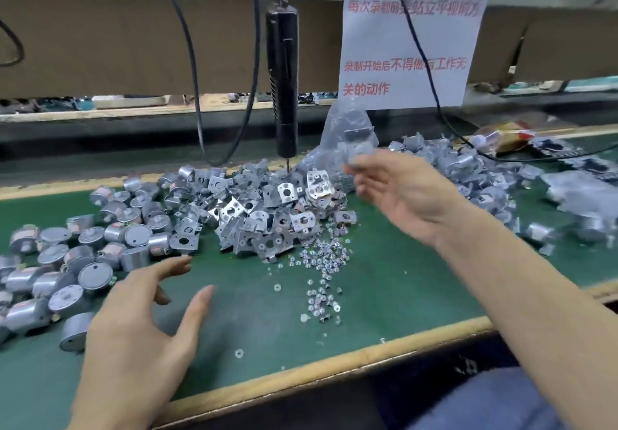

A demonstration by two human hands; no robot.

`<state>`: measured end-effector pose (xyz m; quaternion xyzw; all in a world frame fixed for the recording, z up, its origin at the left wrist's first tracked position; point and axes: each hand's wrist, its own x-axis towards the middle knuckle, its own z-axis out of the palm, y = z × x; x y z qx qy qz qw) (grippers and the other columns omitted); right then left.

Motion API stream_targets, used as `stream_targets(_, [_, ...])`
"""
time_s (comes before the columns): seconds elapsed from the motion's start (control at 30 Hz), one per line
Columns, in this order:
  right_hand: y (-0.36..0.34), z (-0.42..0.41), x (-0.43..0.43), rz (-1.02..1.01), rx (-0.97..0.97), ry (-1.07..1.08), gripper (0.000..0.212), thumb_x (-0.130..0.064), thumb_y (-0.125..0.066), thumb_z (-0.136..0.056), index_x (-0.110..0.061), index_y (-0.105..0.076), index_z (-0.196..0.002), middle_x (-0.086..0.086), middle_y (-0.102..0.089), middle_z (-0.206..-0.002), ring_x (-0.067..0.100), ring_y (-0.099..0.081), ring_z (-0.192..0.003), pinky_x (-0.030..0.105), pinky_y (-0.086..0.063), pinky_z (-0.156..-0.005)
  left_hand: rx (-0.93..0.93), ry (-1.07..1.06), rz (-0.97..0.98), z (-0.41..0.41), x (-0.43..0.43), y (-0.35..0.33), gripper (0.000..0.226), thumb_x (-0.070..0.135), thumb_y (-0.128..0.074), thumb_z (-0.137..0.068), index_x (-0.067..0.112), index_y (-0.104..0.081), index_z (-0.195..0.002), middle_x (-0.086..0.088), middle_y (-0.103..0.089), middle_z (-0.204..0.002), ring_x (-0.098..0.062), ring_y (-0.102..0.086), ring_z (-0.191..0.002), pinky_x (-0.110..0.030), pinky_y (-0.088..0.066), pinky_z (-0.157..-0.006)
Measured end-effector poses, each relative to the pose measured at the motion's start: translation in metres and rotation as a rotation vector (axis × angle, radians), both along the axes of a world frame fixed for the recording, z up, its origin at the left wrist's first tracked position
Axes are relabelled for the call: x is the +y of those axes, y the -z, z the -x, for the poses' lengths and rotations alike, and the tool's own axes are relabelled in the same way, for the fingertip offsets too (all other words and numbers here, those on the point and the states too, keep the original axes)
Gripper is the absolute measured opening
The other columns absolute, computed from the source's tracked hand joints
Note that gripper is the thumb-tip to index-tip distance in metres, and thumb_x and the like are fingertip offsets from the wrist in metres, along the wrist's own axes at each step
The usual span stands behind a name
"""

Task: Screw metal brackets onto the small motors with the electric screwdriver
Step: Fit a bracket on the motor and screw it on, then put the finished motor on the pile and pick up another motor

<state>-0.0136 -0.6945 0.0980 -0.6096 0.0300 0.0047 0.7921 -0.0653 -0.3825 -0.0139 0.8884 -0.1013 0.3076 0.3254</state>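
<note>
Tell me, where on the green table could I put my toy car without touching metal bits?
Best spot: the mostly bare green mat by the front edge, between the left hand and the trail of screws. Another patch lies between the screws and the right arm. Crowded: motors at left, brackets in the middle, more parts far right.

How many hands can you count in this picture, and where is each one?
2. The left hand hovers open over the green mat beside the motors; the right hand, blurred, is raised near the plastic bag, right of the brackets. None seems hidden.
</note>
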Motion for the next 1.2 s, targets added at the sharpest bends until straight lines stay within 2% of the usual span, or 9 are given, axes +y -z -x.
stream_targets(0.1, [-0.004, -0.015, -0.054, -0.152, -0.001, 0.295, 0.007, -0.005, -0.057, -0.100, -0.005, -0.061, -0.095, 0.009, -0.062, -0.092, 0.007, -0.059, -0.061, 0.014, -0.050, -0.059, 0.060, -0.206, -0.112, -0.019, 0.034, 0.018, 0.049, 0.070, -0.047, -0.081, 0.035, -0.056, -0.114, 0.009, -0.054, -0.102, -0.025, -0.054, -0.095, -0.050, -0.048, -0.086])
stream_targets(0.17, [-0.001, -0.020, -0.086, -0.320, 0.029, 0.470, 0.013, -0.002, -0.051, -0.103, -0.005, -0.059, -0.112, 0.014, -0.058, -0.108, 0.009, -0.055, -0.056, 0.014, -0.048, -0.062, 0.215, -0.338, -0.183, -0.031, 0.062, 0.033, 0.060, 0.075, -0.041, -0.078, 0.029, -0.051, -0.115, -0.011, -0.054, -0.107, -0.039, -0.051, -0.100, -0.059, -0.047, -0.090])
stream_targets(0.27, [-0.003, -0.021, -0.124, -0.642, -0.011, 0.641, 0.027, -0.011, -0.046, -0.107, -0.003, -0.049, -0.133, 0.021, -0.065, -0.119, 0.012, -0.055, -0.041, 0.015, -0.049, -0.055, 0.374, -0.440, -0.213, -0.037, 0.091, 0.051, 0.067, 0.077, -0.039, -0.074, 0.022, -0.044, -0.112, -0.010, -0.052, -0.088, -0.038, -0.054, -0.079, -0.055, -0.051, -0.070])
stream_targets(0.37, [-0.009, -0.019, -0.133, -0.810, -0.095, 0.661, 0.041, -0.033, -0.042, -0.110, -0.002, -0.047, -0.136, 0.021, -0.076, -0.100, 0.012, -0.060, -0.048, 0.017, -0.051, -0.052, 0.394, -0.463, -0.280, -0.034, 0.101, 0.058, 0.053, 0.076, -0.038, -0.073, 0.029, -0.036, -0.096, -0.001, -0.043, -0.072, -0.033, -0.049, -0.061, -0.044, -0.045, -0.057])
stream_targets(0.53, [-0.010, -0.018, -0.088, -0.377, -0.054, 0.488, 0.045, -0.037, -0.041, -0.110, -0.002, -0.068, -0.116, 0.004, -0.080, -0.095, 0.004, -0.059, -0.055, 0.015, -0.048, -0.054, 0.427, -0.462, -0.282, -0.027, 0.102, 0.050, 0.044, 0.043, -0.068, -0.071, 0.022, -0.042, -0.099, -0.023, -0.053, -0.091, -0.046, -0.055, -0.082, -0.060, -0.052, -0.075])
stream_targets(0.7, [-0.002, -0.017, -0.014, 0.311, -0.128, 0.216, 0.042, -0.048, -0.055, -0.102, -0.011, -0.067, -0.117, 0.001, -0.078, -0.105, 0.014, -0.075, -0.088, 0.023, -0.057, -0.072, 0.468, -0.439, -0.352, -0.011, 0.062, 0.012, 0.041, 0.022, -0.085, -0.064, 0.017, -0.059, -0.095, -0.016, -0.062, -0.080, -0.041, -0.060, -0.075, -0.044, -0.050, -0.062])
stream_targets(0.8, [0.003, -0.014, 0.026, 0.574, -0.227, 0.072, 0.069, -0.062, -0.065, -0.082, -0.018, -0.059, -0.135, -0.006, -0.069, -0.125, 0.008, -0.068, -0.112, 0.032, -0.058, -0.095, 0.424, -0.280, -0.318, -0.002, 0.035, -0.007, 0.033, 0.024, -0.085, -0.070, 0.019, -0.065, -0.095, -0.008, -0.064, -0.082, -0.037, -0.063, -0.078, -0.042, -0.049, -0.065])
stream_targets(0.97, [0.003, -0.020, 0.068, 0.511, -0.304, -0.191, 0.079, -0.048, -0.075, -0.087, -0.024, -0.041, -0.153, -0.002, -0.062, -0.140, 0.006, -0.061, -0.126, 0.037, -0.046, -0.113, 0.300, 0.030, -0.240, 0.008, -0.003, -0.014, 0.030, 0.016, -0.084, -0.074, 0.019, -0.068, -0.100, 0.002, -0.063, -0.093, -0.027, -0.066, -0.077, -0.041, -0.055, -0.068])
stream_targets(1.2, [-0.007, -0.033, 0.109, 0.238, -0.450, -0.166, 0.031, -0.028, -0.069, -0.091, -0.005, -0.064, -0.111, 0.021, -0.074, -0.103, 0.031, -0.074, -0.087, 0.033, -0.058, -0.082, 0.290, 0.238, -0.206, 0.013, -0.010, -0.008, 0.031, 0.026, -0.081, -0.078, 0.031, -0.054, -0.093, 0.019, -0.054, -0.096, -0.007, -0.057, -0.089, -0.025, -0.047, -0.075])
